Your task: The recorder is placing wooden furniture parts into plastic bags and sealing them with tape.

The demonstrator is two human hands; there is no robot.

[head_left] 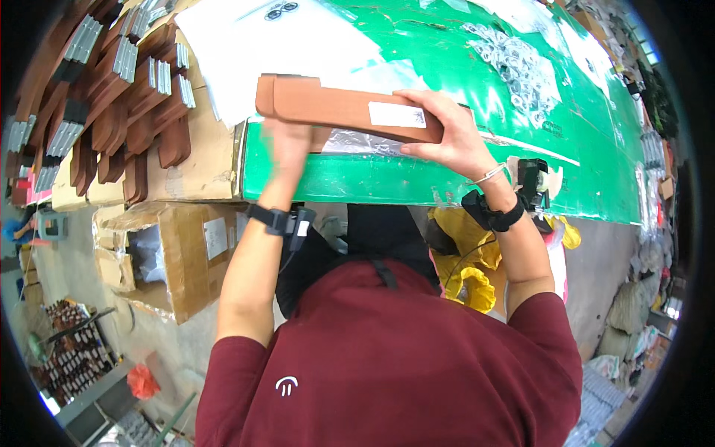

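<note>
We can't see much of our left hand [289, 141] here: the long brown box [342, 109] sits right over the fingers, so we can't tell how they're gripping, just that the hand is up against the box's underside. Our right hand [447, 134] is easier, wrapped over the right end of the box with the thumb underneath. The box is flat, narrow, matte brown card with a white label, held near the front edge of the green worktop [447, 59], centre of the frame. Something silvery and crinkly, a foil bag [357, 141], peeks out under it, mostly hidden. Upper right there's a heap of clear plastic bags [514, 63], too blurry to make out the contents. Upper left, a stack of brown boxes [126, 82] fans out on cardboard, cut off by the rim.
</note>
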